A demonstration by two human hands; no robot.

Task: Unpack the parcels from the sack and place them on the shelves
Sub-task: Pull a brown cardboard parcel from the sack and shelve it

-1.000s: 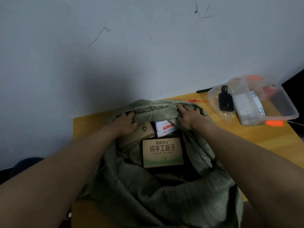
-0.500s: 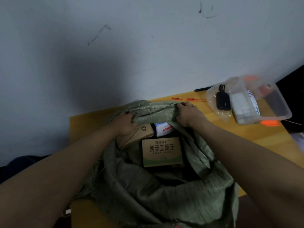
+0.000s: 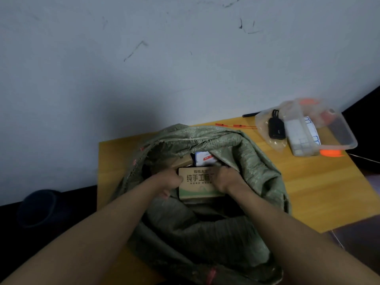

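A: What's at the far left?
B: A dark bucket (image 3: 38, 208) on the floor, left of the table (image 3: 320, 198).

A: And the sack (image 3: 253, 161)?
B: It sits open on the table. Inside lie a tan box (image 3: 196, 183) with printed characters, a brown carton (image 3: 181, 161) behind it on the left, and a white parcel (image 3: 204, 158) behind on the right.

A: The hands?
B: Both are in the sack. The left hand (image 3: 171, 182) grips the tan box's left edge, fingers curled round it. The right hand (image 3: 223, 178) holds its right edge, fingers bent over the top.

A: Further right?
B: A clear bag (image 3: 271, 140) holds a black device (image 3: 276, 128). Touching it, a clear bin (image 3: 347, 138) holds white packs (image 3: 298, 136) and something orange (image 3: 326, 118).
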